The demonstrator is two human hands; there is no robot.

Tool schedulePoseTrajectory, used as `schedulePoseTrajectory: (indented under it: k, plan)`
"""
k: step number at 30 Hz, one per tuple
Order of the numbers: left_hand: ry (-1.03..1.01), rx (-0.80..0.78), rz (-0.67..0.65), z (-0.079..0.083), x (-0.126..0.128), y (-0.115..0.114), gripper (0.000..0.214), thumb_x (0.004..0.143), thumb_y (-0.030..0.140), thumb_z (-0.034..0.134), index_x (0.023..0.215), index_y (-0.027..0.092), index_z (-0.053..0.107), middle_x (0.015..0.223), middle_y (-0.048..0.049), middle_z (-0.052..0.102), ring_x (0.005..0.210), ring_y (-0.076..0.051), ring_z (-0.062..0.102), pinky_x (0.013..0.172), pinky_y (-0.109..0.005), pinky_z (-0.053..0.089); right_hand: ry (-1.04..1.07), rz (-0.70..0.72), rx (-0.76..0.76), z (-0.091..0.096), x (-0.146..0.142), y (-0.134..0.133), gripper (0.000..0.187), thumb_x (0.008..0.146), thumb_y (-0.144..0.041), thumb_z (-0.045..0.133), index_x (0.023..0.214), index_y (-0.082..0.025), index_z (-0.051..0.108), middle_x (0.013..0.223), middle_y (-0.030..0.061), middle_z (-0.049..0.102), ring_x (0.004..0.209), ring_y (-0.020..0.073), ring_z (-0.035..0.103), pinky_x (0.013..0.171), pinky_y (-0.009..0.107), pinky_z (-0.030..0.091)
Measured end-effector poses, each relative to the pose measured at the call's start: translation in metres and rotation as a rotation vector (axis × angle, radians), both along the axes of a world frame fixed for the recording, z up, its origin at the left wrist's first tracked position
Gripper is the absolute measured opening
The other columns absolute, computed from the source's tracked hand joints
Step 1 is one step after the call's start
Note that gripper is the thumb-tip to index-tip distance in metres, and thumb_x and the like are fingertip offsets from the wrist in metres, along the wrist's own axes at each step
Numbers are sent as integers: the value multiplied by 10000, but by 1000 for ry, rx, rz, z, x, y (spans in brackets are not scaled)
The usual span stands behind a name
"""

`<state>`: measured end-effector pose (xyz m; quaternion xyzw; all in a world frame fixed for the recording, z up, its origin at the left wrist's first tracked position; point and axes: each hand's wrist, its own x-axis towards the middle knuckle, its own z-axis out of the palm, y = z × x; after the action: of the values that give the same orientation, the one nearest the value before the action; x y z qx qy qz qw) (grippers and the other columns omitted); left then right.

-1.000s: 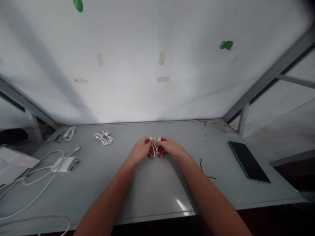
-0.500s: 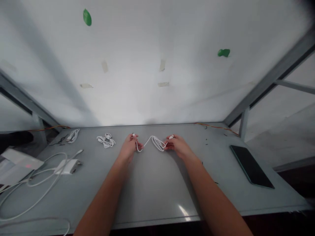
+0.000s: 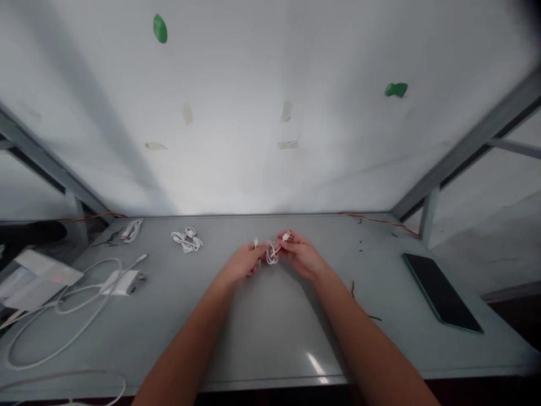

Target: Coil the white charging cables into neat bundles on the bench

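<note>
A white USB cable (image 3: 273, 255) is gathered in small loops between my two hands, over the middle of the grey table (image 3: 262, 327). My left hand (image 3: 247, 262) closes on one side of it, and a small white plug end pokes up above the fingers. On the other side, my right hand (image 3: 300, 254) pinches the cable near its USB plug, which points up. The hands are close together, with the loops between them. Parts of the cable are hidden behind the fingers.
Two coiled white cables (image 3: 186, 239) (image 3: 132, 230) lie at the back left. Nearer on the left are a white charger (image 3: 122, 282) with a long cord and a white box (image 3: 42, 276). A dark tablet (image 3: 442, 290) rests at right. Short dark ties (image 3: 374, 318) are scattered by my right arm.
My left hand has moved right, close to my right hand. The cable stretch between them has been drawn in, and the loops look smaller and more bunched. The view has shifted slightly.
</note>
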<state>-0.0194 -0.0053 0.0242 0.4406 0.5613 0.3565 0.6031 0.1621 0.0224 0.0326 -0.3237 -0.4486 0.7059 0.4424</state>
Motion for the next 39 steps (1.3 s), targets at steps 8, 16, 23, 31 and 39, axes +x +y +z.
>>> schedulePoseTrajectory:
  k: [8, 16, 23, 31, 39]
  plan:
    - [-50, 14, 162, -7, 7, 3, 314, 883, 358, 706, 1105, 176, 580, 725, 31, 641, 481, -67, 468, 449, -189, 302, -287, -156, 155, -4, -4, 2, 288, 691, -390, 819, 829, -222, 630, 671, -11, 670, 604, 161, 619, 640, 309, 525]
    - [301, 224, 246, -15, 2, 10, 298, 925, 223, 672, 1207, 152, 603, 914, -46, 709, 645, -123, 636, 637, -245, 480, -701, -268, 348, -8, -6, -3, 146, 769, -355, 681, 809, -218, 646, 647, -2, 654, 587, 161, 583, 555, 269, 422]
    - [219, 351, 148, -18, 10, 4, 343, 950, 236, 614, 1290, 191, 619, 1070, -89, 724, 785, -176, 681, 713, -283, 537, -795, -351, 513, -20, -24, -11, 66, 784, -287, 665, 818, -233, 650, 682, 6, 655, 626, 172, 572, 624, 291, 422]
    - [20, 257, 164, -19, 8, 7, 326, 969, 264, 596, 1269, 139, 576, 1075, -109, 699, 593, -115, 622, 577, -263, 534, -537, -288, 347, -24, -19, -2, 232, 842, -426, 622, 873, -205, 686, 765, 57, 703, 657, 200, 633, 634, 336, 498]
    - [-164, 259, 168, -24, 10, 10, 285, 836, 390, 771, 990, 172, 673, 894, -62, 699, 695, -170, 656, 622, -302, 576, -609, -425, 468, -13, -20, -9, 113, 815, -317, 710, 829, -211, 746, 796, 60, 726, 735, 211, 654, 726, 358, 517]
